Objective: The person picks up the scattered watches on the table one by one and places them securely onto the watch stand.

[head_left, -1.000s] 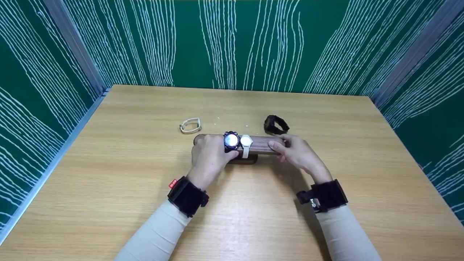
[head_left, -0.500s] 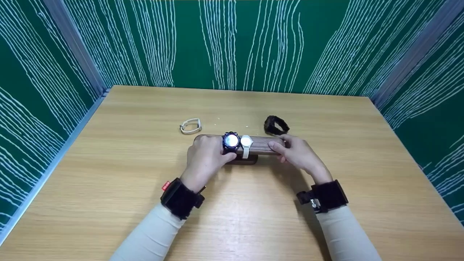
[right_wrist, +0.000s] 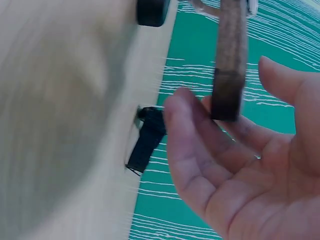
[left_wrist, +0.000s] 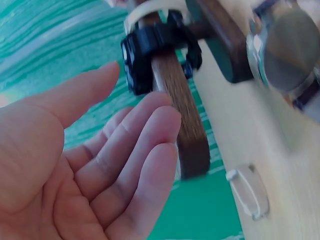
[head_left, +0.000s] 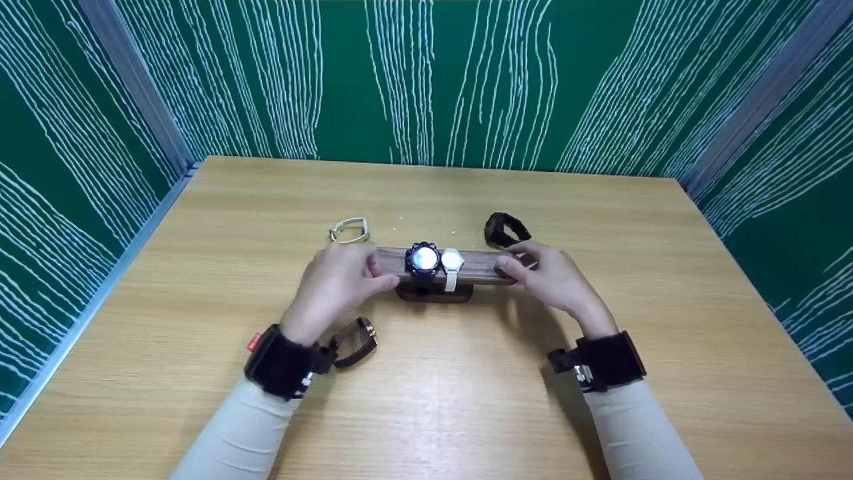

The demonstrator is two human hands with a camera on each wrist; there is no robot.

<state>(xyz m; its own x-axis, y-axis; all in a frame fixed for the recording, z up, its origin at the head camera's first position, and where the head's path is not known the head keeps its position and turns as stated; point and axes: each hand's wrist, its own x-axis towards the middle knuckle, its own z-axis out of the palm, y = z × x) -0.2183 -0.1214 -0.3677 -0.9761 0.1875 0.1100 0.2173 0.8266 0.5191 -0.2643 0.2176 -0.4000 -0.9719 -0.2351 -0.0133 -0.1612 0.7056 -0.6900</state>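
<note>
A dark wooden watch stand (head_left: 483, 265) stands at the table's middle, its bar raised above a rounded base (head_left: 436, 294). Round its bar sit a black watch (head_left: 423, 259) with a bright dial and, beside it, a white watch (head_left: 452, 261). My left hand (head_left: 336, 280) is by the bar's left end; the left wrist view shows its fingers loosely bent, with nothing gripped. At the right end is my right hand (head_left: 550, 277), fingers round the bar's tip; a gap shows between thumb and wood in the right wrist view. A dark-strapped watch (head_left: 356, 343) lies near my left wrist.
Behind the stand lie a white band (head_left: 350, 230) at left and a black watch (head_left: 506, 230) at right. The wooden table (head_left: 426, 413) ends at green walls (head_left: 346, 80) with white lines.
My left hand has come away from the black watch on the bar and moved left. The dark-strapped watch near that wrist has come into sight. My right hand has barely moved.
</note>
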